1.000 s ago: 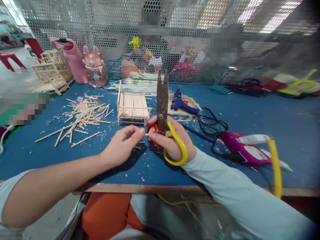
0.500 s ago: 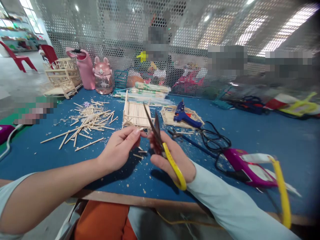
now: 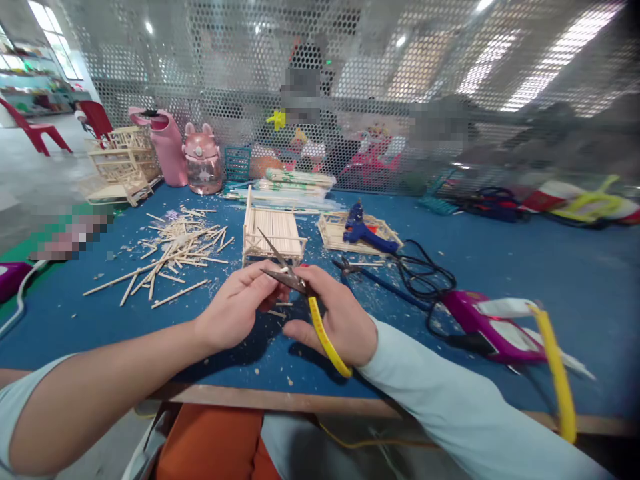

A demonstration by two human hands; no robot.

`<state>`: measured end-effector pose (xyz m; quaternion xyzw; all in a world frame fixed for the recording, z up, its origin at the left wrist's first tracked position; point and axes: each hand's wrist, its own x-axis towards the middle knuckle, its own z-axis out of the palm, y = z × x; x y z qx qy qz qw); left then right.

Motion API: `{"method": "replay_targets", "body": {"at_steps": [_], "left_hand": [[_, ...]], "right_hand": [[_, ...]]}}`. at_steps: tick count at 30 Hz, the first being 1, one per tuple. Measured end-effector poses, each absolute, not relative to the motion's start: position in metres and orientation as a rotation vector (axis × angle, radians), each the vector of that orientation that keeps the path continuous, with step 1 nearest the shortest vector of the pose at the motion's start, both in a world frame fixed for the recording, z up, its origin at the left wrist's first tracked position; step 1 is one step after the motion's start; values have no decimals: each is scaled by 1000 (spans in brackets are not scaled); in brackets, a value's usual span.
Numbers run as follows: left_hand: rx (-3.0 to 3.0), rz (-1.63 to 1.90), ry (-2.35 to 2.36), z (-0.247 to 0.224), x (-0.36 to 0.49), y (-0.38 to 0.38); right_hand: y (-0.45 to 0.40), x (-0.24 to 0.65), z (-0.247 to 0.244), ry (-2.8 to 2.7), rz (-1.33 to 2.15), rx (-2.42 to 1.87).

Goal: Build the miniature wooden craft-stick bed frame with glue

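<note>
My right hand [image 3: 340,313] grips yellow-handled scissors [image 3: 324,337], whose blades are spread and point up and left. Between those blades shows the pale end of a small wooden stick [image 3: 284,270]. My left hand [image 3: 237,303] pinches this stick; most of it is hidden by the fingers. Just beyond the hands stands a small wooden stick frame [image 3: 275,230] with a slatted base. Right of it, a blue glue gun [image 3: 367,233] rests on a flat stick-built piece [image 3: 333,233]. Pliers with blue handles [image 3: 385,287] lie nearer to my right hand.
Loose sticks [image 3: 175,257] are heaped at left. Behind stand a stick-built shelf model [image 3: 123,167], a pink bottle [image 3: 167,150] and a bear-eared jar [image 3: 201,160], before a perforated metal screen [image 3: 240,80]. A purple power strip [image 3: 490,327] and black cable [image 3: 425,273] lie at right.
The scissors have moved left and tilted lower, with their blades wider apart and now around the stick's end. My left hand stays pinched in nearly the same place. The camera view has shifted slightly.
</note>
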<state>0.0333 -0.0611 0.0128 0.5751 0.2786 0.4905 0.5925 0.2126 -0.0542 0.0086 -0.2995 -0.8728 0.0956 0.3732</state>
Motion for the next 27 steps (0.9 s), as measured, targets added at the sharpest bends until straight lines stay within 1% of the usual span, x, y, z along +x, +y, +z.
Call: {"method": "replay_targets", "body": {"at_steps": [5,9,18,27], "left_hand": [[1148,1061,482,9,35,-60],[1091,1039,473,6,37,-61],[1344,1113,605,7,34,-62],[1381,1107,556,6,32,-63]], "right_hand": [[-55,209,11,-2223,337,-707],[-55,208,11,-2211,377,-668],[-54,212,5,-2212,236,-739],[-54,211,7,-2224,332,-715]]}}
